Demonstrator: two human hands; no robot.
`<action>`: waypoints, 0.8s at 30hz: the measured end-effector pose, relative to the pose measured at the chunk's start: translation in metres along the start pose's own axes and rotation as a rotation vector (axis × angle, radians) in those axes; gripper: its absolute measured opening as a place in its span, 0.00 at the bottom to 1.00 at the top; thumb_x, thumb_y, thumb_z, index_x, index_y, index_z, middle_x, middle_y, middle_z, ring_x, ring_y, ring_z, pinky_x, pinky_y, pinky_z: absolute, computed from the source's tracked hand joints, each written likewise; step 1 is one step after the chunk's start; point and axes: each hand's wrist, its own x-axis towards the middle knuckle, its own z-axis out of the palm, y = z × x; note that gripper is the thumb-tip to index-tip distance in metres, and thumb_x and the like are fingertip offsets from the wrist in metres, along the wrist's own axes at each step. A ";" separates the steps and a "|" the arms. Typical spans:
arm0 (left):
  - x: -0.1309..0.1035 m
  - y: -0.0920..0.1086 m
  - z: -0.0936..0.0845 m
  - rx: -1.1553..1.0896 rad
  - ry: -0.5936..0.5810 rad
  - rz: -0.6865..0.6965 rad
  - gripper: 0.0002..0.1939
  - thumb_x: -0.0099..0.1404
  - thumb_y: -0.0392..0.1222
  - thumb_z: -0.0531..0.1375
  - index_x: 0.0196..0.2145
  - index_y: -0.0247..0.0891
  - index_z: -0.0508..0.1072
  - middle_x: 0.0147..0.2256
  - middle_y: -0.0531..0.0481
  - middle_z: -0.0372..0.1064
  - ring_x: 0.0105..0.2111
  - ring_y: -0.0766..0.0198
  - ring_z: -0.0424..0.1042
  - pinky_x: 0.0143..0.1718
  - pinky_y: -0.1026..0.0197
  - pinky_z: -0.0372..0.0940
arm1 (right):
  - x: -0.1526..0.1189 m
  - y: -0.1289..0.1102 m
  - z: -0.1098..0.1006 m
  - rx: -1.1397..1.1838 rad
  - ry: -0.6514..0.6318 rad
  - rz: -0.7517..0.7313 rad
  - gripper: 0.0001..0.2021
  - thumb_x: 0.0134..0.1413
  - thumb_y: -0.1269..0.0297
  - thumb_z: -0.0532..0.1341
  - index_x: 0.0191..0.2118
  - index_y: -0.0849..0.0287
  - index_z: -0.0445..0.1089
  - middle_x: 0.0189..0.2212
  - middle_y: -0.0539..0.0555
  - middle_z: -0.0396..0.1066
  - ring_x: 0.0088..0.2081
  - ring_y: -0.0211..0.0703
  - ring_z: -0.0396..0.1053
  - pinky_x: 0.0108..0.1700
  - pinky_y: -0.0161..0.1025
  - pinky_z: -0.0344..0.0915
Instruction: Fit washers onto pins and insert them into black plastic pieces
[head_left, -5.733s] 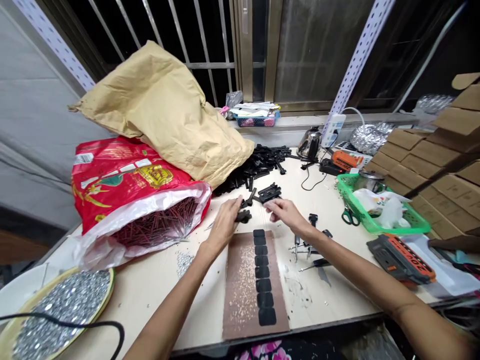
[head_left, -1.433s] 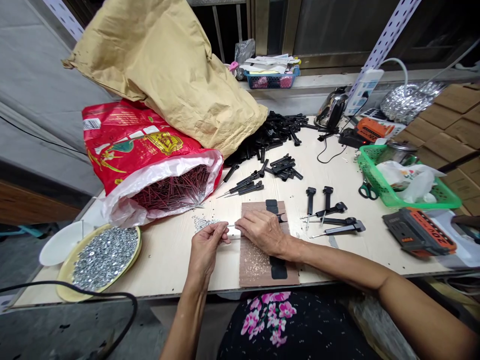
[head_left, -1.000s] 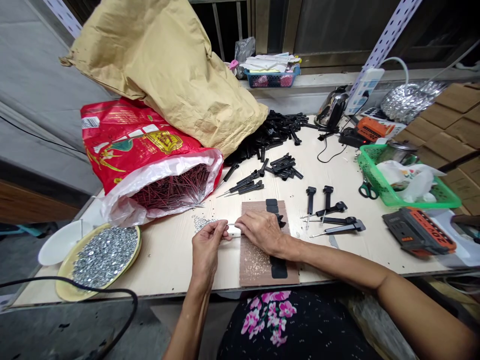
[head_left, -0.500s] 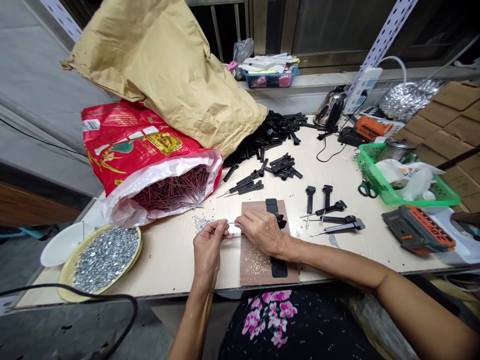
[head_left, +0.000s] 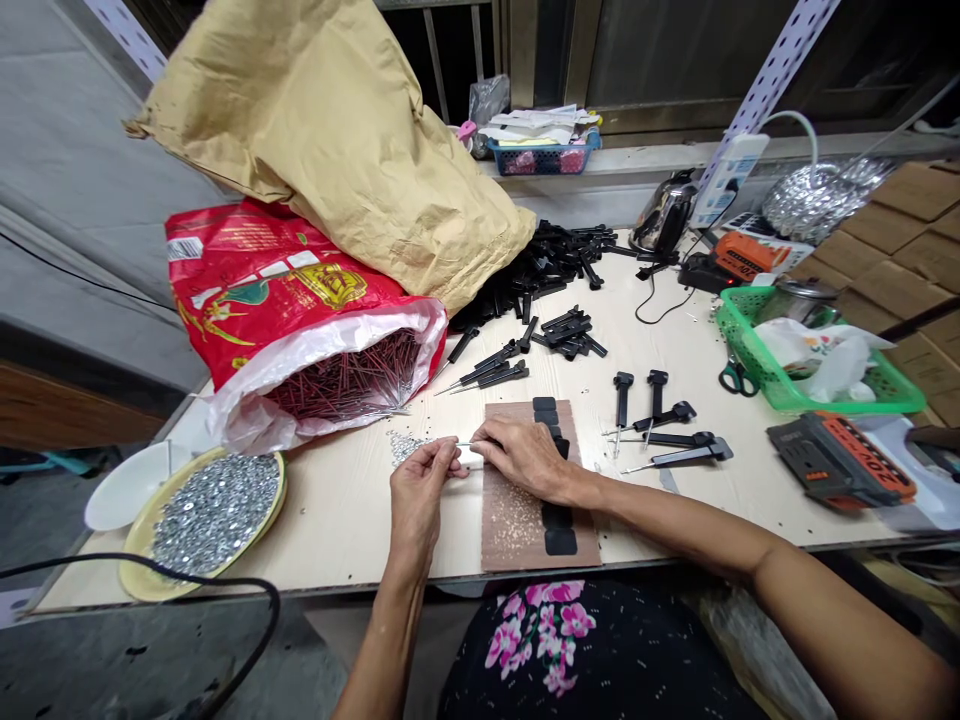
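A thin metal rod (head_left: 465,444) runs between my two hands, over the left edge of a brown board (head_left: 510,545). My left hand (head_left: 421,480) pinches its left end, and the fingers of my right hand (head_left: 521,455) close on the other end. Black pads (head_left: 559,541) lie along the board, partly hidden by my right hand, with pale crumbs beside them. Small washers (head_left: 405,445) are scattered just beyond my left hand. To the right of the board lie several black pieces with metal shafts (head_left: 686,452).
At the left are a red bag (head_left: 262,290) of screws, a large paper sack (head_left: 315,120) and a yellow bowl (head_left: 279,490) of washers. Black parts (head_left: 570,250) are heaped behind. Rightward are scissors (head_left: 739,378), a green basket (head_left: 832,402) and a battery pack (head_left: 840,460).
My right hand has shifted very slightly, uncovering a bit more of the black pads. Both hands still hold the rod in nearly the same place.
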 end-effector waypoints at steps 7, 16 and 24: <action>-0.004 -0.004 -0.023 0.115 0.157 -0.023 0.21 0.49 0.54 0.65 0.32 0.32 0.73 0.23 0.53 0.66 0.21 0.69 0.64 0.27 0.62 0.63 | -0.005 -0.001 0.011 -0.370 0.084 -0.258 0.10 0.63 0.69 0.52 0.34 0.58 0.70 0.29 0.51 0.70 0.32 0.38 0.65 0.32 0.36 0.53; -0.027 -0.026 -0.138 1.350 0.453 0.454 0.18 0.65 0.45 0.46 0.31 0.34 0.71 0.29 0.40 0.68 0.33 0.52 0.68 0.37 0.52 0.62 | -0.015 0.005 0.005 -0.188 0.038 -0.092 0.09 0.63 0.64 0.53 0.37 0.59 0.70 0.32 0.51 0.72 0.33 0.37 0.69 0.35 0.34 0.60; -0.055 0.021 -0.123 1.150 0.473 0.572 0.12 0.66 0.44 0.51 0.35 0.38 0.71 0.32 0.46 0.72 0.33 0.61 0.72 0.37 0.61 0.63 | -0.034 0.006 0.003 -0.109 0.131 -0.159 0.10 0.63 0.63 0.52 0.37 0.57 0.69 0.32 0.51 0.72 0.31 0.38 0.71 0.35 0.34 0.64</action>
